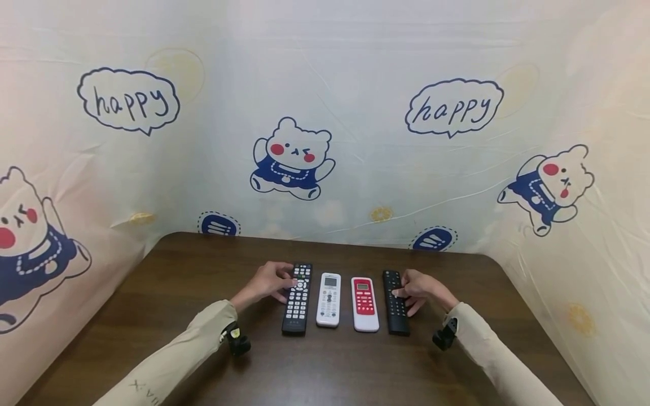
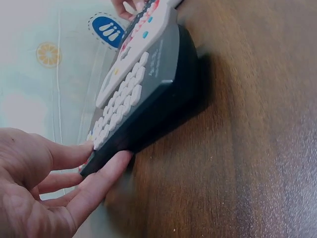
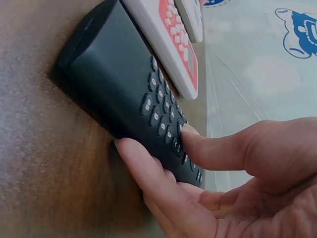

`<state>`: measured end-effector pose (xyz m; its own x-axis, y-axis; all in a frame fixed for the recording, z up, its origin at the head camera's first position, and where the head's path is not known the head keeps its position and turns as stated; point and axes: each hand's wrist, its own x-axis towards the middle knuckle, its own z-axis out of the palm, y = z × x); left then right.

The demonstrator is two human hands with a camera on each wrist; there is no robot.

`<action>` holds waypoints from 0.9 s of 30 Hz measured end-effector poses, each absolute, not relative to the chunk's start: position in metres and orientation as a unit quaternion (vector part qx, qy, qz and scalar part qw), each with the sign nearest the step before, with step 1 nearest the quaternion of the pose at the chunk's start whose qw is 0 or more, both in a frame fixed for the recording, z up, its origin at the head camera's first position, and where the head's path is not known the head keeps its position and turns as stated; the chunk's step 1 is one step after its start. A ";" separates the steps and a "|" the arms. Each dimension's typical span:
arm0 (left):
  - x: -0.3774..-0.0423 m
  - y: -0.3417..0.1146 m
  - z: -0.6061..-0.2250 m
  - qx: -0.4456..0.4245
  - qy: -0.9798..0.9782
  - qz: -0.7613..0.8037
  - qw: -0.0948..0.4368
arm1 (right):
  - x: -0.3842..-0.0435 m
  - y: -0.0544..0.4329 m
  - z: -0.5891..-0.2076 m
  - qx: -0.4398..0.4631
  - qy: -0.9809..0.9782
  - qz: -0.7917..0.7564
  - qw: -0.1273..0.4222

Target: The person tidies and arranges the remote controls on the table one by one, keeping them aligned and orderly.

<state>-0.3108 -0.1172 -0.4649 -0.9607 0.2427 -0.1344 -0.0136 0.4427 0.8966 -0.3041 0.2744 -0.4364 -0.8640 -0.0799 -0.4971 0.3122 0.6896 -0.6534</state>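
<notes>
In the head view, my left hand grips the far half of a black remote control with white buttons. Its thumb lies on the button face and its fingers are along the left side, as the left wrist view confirms. At the right, my right hand holds a black remote control with dark buttons, thumb on top and fingers against the outer edge. Between them lie a white remote control with a small screen and a white remote control with a red face. All are roughly side by side.
The brown wooden table has its far edge against a pale printed curtain, which also hangs along both sides. A small dark camera is strapped to the left wrist, another camera to the right.
</notes>
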 end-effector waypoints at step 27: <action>-0.328 -0.150 -0.464 0.146 0.900 0.411 -0.009 | -0.302 0.284 -0.436 -0.018 0.949 -0.309 -0.066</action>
